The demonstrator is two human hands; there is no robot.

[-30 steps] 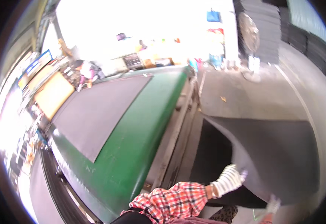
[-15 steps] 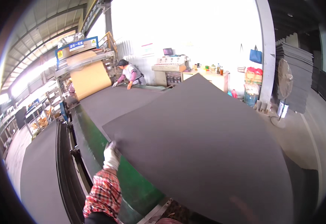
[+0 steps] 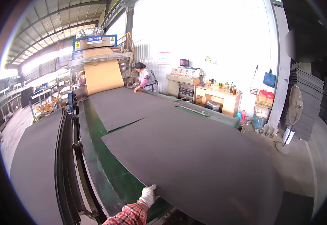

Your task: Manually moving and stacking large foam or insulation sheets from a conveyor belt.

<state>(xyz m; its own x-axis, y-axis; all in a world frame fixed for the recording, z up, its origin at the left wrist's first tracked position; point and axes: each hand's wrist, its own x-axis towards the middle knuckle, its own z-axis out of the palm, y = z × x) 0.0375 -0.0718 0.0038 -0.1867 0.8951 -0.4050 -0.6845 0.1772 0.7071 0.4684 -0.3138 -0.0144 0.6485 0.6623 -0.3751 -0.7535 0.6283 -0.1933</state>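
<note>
My left hand (image 3: 147,195), in a white glove, grips the left edge of a large dark grey sheet (image 3: 204,161), thumb on top. That sheet spreads over the green belt (image 3: 114,180) and across to the right. Its far end lies close to a second dark grey sheet (image 3: 122,107), with a narrow wedge of green between them at the left. My right hand is out of view.
Beyond, a co-worker (image 3: 146,77) leans at the belt's far right side beside a machine with a tan web (image 3: 103,77). Another grey sheet (image 3: 36,150) lies at left. A desk (image 3: 219,98), a standing fan (image 3: 295,107) and stacked sheets (image 3: 306,101) are at right.
The near sheet's raised far corner has come down toward the belt. My left hand has moved nearer along the sheet's edge and to the right. The view has shifted.
</note>
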